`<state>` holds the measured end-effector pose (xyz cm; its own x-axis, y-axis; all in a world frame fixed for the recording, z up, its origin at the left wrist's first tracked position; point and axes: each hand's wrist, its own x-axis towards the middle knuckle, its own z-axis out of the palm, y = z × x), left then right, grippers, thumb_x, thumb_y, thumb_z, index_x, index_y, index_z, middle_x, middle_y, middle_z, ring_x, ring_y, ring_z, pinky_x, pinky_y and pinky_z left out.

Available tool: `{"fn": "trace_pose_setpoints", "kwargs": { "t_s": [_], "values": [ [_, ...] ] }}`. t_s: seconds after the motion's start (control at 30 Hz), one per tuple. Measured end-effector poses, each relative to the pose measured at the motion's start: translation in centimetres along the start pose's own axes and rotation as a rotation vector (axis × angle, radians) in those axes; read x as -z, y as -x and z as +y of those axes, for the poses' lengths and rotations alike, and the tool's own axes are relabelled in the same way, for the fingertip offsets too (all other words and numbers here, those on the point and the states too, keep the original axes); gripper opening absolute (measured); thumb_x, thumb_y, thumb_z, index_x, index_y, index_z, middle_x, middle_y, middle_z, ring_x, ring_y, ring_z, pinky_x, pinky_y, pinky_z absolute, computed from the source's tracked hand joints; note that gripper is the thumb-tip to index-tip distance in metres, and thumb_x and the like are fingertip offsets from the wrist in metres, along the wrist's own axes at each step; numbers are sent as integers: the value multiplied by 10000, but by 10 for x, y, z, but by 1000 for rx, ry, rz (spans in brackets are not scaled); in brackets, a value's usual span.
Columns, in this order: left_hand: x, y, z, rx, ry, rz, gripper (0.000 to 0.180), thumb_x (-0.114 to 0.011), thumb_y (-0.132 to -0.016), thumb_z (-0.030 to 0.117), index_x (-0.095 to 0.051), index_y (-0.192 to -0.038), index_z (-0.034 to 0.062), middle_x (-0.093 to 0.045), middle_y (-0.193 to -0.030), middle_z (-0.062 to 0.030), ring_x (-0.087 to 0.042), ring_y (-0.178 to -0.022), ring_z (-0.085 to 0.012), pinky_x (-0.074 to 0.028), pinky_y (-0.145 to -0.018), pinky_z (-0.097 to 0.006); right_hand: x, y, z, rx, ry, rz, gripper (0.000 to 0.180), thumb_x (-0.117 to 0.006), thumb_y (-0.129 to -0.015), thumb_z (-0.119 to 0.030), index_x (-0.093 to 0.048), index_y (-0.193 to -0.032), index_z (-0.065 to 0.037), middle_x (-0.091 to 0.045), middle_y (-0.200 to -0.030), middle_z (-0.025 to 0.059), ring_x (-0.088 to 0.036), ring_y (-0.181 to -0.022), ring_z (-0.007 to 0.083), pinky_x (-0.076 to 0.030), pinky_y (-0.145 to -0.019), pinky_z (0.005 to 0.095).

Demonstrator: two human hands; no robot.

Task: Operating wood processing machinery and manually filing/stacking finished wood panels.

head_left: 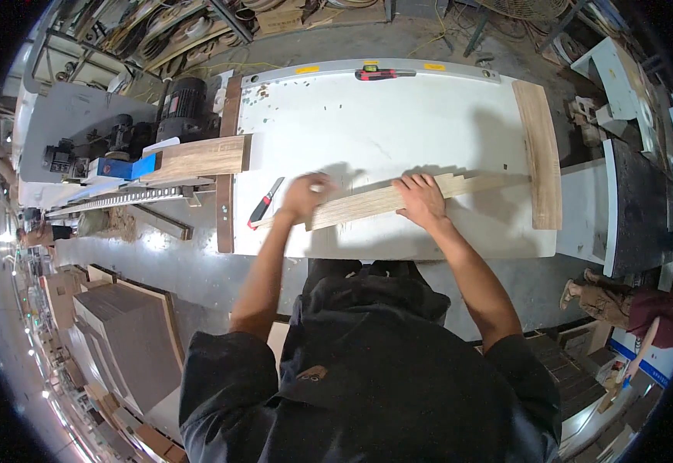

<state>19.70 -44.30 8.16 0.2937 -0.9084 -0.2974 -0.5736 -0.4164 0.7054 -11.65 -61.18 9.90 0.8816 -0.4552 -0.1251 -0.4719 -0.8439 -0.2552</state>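
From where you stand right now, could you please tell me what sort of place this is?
Most likely a woodworking or furniture workshop: wood-grain strips lie on a white worktable, a dark motor sits on the equipment at left, and large panels are stacked on the floor.

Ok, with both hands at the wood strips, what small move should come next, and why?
I'd probably nudge the wood strips so their right ends line up: those ends look stepped. The right hand lies across the strips and could do the nudging, while the left hand, blurred near their left end, might steady them.
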Motion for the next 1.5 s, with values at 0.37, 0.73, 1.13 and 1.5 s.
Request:
{"fn": "trace_pose_setpoints", "kwargs": {
  "t_s": [0.37,0.73,1.13,1.5],
  "values": [
    [65,86,-214,338,-195,203,552,-885,-809,396,-657,-1178,54,-707,-1135,-174,-713,-1021,-393,-568,-887,-477,-18,-6,-8,1,30,85,712,-964,-698,-324,-666,-1320,-148,-677,-1254,27,-590,-1236,254,-415,-1113,424],
    [213,32,-266,63,-611,635,518,-684,-998,433,-633,-1380,88,-645,-1316,-190,-609,-1218,-417,-485,-1057,-532,-56,-13,-102,-84,-8,173,646,-947,-634,-219,-686,-1219,-134,-691,-1164,43,-633,-1151,296,-446,-1089,481],
    [281,-122,-295,159,-978,-13,847,-677,-866,788,-618,-1454,182,-582,-1444,-165,-531,-1333,-418,-392,-1123,-591,-80,-6,-101,-259,33,-14,613,-860,-755,-268,-663,-1324,-155,-683,-1368,52,-599,-1312,285,-369,-1221,496],
    [81,-184,-99,-382,-904,-81,526,-447,-1089,628,-783,-1203,240,-772,-864,-188,-751,-783,-420,-591,-734,-557,-80,4,-101,-210,-67,211,405,-695,-919,-142,-678,-1323,-169,-510,-1590,81,-450,-1494,309,-317,-1292,492]
  ]
}}
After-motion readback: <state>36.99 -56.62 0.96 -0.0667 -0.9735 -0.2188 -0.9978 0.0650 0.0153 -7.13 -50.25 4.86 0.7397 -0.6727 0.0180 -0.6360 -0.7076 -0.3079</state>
